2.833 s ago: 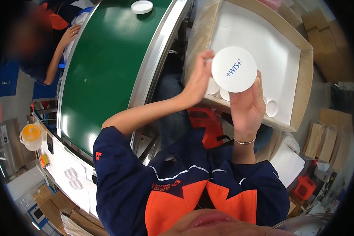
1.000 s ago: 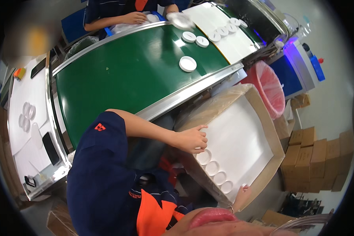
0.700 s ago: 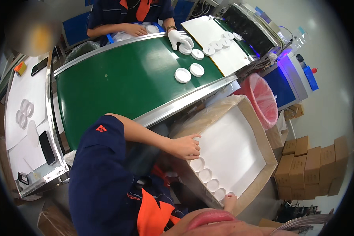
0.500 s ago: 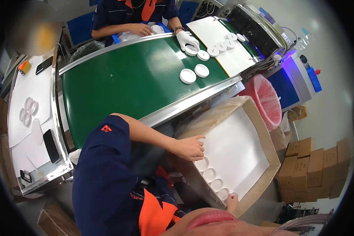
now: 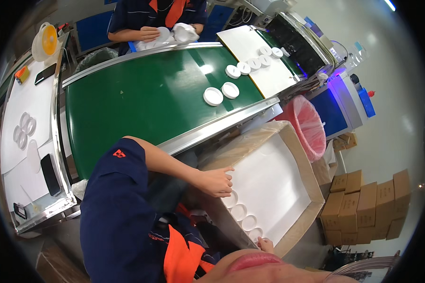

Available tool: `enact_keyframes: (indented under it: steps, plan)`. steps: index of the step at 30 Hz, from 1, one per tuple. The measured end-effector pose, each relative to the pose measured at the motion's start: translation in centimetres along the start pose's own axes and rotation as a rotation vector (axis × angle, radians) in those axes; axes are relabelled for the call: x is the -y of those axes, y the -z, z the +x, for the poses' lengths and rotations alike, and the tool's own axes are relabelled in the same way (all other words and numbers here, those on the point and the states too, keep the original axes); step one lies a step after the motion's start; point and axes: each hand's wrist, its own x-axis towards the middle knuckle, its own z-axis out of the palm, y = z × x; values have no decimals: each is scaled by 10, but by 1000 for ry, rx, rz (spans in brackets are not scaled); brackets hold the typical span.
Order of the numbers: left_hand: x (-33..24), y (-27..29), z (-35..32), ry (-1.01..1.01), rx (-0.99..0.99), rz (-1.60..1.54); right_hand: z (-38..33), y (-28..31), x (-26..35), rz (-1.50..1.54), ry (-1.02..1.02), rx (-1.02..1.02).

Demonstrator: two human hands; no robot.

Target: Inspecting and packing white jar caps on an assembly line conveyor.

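Observation:
My left hand [image 5: 216, 182] rests over the near left side of a lined cardboard box [image 5: 312, 211]. Its index finger reaches forward while the other fingers curl loosely; nothing shows in its grasp. From under it a row of round white plastic lids [image 5: 239, 212] runs along the box's edge toward me, on a white sheet [image 5: 274, 184]. At the row's near end sits my right hand [image 5: 266, 245], fingertips bent in against the last visible lid [image 5: 255, 234]. Its wrist is out of sight, and I cannot make out what its fingers hold.
Across a green conveyor belt [image 5: 127, 104] a co-worker [image 5: 158, 28] handles white lids. Two lids [image 5: 213, 96] lie on the belt; several more lead to a machine [image 5: 293, 42]. Around me are a pink-lined bin [image 5: 310, 132], stacked cartons [image 5: 359, 207] and a side table [image 5: 16, 165].
The co-worker's gloved hand has left the belt with a lid and drawn back to the body. My view has shifted slightly. My left hand keeps its place; my right hand is slightly lower.

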Motion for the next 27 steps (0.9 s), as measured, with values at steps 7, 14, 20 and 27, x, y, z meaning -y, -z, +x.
enact_keyframes:
  steps: [7,14,20,27]
  plan:
    - [-1,2,-3,31,4,-28,3,-1,2,-36,63,36]
    - [2,0,4,13,-21,-43,-7,1,24,-60,9,-37]
    - [6,6,8,-77,149,-112,-15,-2,6,86,45,-242]
    - [3,2,-4,-75,379,76,-59,69,13,-421,138,-1193]
